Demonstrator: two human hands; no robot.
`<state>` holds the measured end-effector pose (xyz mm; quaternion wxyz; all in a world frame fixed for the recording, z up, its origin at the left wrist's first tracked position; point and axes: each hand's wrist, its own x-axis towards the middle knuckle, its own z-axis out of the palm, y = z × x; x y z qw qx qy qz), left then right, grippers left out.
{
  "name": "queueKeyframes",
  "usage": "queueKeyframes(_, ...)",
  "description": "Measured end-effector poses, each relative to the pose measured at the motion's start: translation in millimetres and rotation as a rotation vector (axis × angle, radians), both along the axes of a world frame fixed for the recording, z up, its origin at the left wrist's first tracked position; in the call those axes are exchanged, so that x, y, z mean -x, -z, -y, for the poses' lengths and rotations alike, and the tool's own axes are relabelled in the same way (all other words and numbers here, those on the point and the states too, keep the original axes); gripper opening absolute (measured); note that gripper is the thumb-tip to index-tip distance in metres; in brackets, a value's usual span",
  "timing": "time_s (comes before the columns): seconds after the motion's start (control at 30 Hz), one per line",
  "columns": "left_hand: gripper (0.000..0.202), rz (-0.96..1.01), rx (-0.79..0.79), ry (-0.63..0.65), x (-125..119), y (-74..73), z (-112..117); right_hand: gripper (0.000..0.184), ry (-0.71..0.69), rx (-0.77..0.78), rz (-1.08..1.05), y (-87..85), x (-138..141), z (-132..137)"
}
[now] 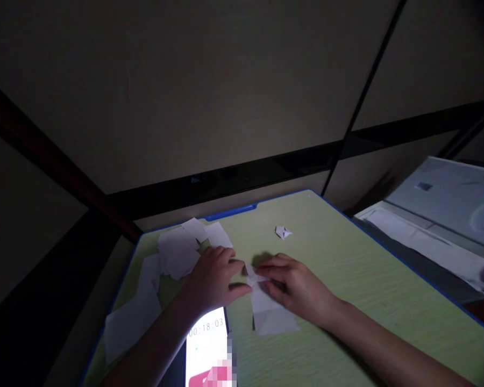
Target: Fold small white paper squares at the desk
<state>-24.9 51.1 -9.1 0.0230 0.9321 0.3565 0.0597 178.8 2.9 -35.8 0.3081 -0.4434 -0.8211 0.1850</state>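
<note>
A partly folded strip of white paper (pixel 272 317) lies on the green tabletop in front of me, with creases across it and a narrower folded part at its far end. My right hand (pixel 294 282) grips its right side, fingers closed together over the folded part and thumb against the paper. On the other side, my left hand (pixel 215 277) has its thumb and forefinger spread apart, their tips at the paper's left edge; nothing shows between them. Farther back sits a small folded paper piece (pixel 283 232).
Loose white paper sheets (pixel 177 252) overlap along the table's left side. A lit phone (pixel 207 344) displaying a timer lies beneath my left forearm. The green table (pixel 367 290) has a blue rim. To the right stands an open pale box (pixel 435 236); dark-striped panels (pixel 210 107) rise behind.
</note>
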Motion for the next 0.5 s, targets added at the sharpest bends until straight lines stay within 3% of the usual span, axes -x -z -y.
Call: queueKeyframes(0.5,0.055,0.0,0.012,0.006,1.7,1.7,0.0,0.025,-0.117,-0.041,0.119,-5.3,1.1,1.6)
